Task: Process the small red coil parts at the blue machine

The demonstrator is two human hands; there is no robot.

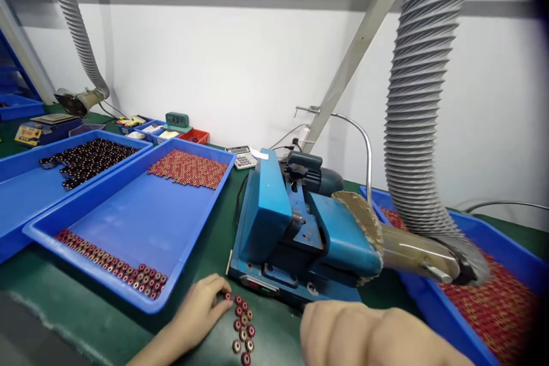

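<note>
Head camera looks down on a green worktop [86, 309]. At its far left edge sits a blue tray [21, 194] with a heap of dark coils [90, 157] at its back. Just beside it lies a second blue tray [141, 223], which has red coils packed in a block [189, 168] at its far edge and more in a narrow band [111, 263] along its near edge.

In front of that tray's near right corner, the left hand [197, 313] rests palm down on the worktop. Its fingers are loosely bent and grip nothing, and the fingertips touch the top ring of a small cluster of red rings [243, 326] lying loose on the worktop near the front edge.

Just behind the cluster stands a blue machine [295, 229] with a worn wheel [362, 217] at its right end. A calculator [243, 157] lies behind it toward the wall.

The right hand [369, 334] is at the front edge, very close to the camera and blurred. Its back faces the camera and its fingers are curled under, so I cannot tell whether they grip anything.

A ribbed grey hose [420, 114] hangs down to the wheel, over a third blue tray [429, 297] at the right edge that is filled with red coils [501, 309].
</note>
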